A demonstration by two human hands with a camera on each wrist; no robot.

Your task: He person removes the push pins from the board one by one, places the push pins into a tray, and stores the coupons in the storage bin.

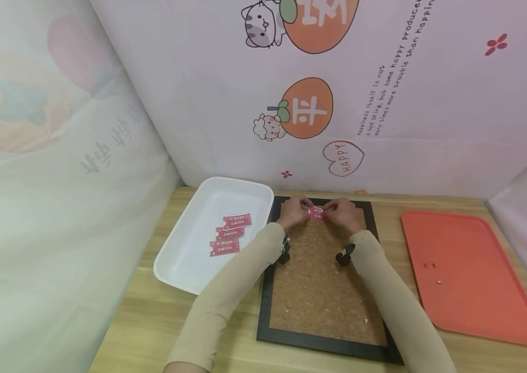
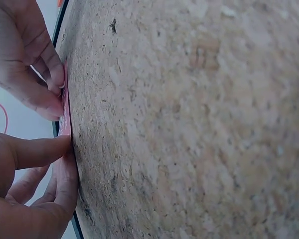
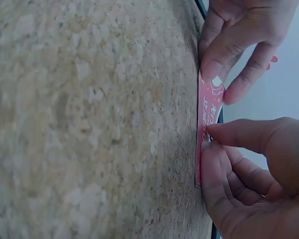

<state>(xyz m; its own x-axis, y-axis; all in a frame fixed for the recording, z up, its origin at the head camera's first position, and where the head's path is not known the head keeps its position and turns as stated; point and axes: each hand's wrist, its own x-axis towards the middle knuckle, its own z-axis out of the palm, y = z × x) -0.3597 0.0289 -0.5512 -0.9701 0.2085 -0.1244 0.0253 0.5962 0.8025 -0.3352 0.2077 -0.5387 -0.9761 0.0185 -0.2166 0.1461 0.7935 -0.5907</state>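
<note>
A pink-red coupon (image 1: 316,213) with white print lies at the top of the black-framed corkboard (image 1: 324,295). My left hand (image 1: 295,211) pinches its left end; in the left wrist view the thumb (image 2: 42,151) presses the coupon's face. At the coupon's other end, my right hand (image 1: 344,215) brings thumb and forefinger together over the print. Between those fingertips (image 3: 220,131) sits a small pale piece like a thumbtack, mostly hidden. Along the board's top edge, the right wrist view shows the coupon (image 3: 204,107) close against the cork.
A white tray (image 1: 184,248) left of the board holds three similar coupons (image 1: 230,234). To the right, a red tray (image 1: 473,305) carries a few tiny tacks (image 1: 439,282). Small pale tacks (image 1: 366,321) dot the cork's lower part. A printed curtain (image 1: 226,119) stands behind the table.
</note>
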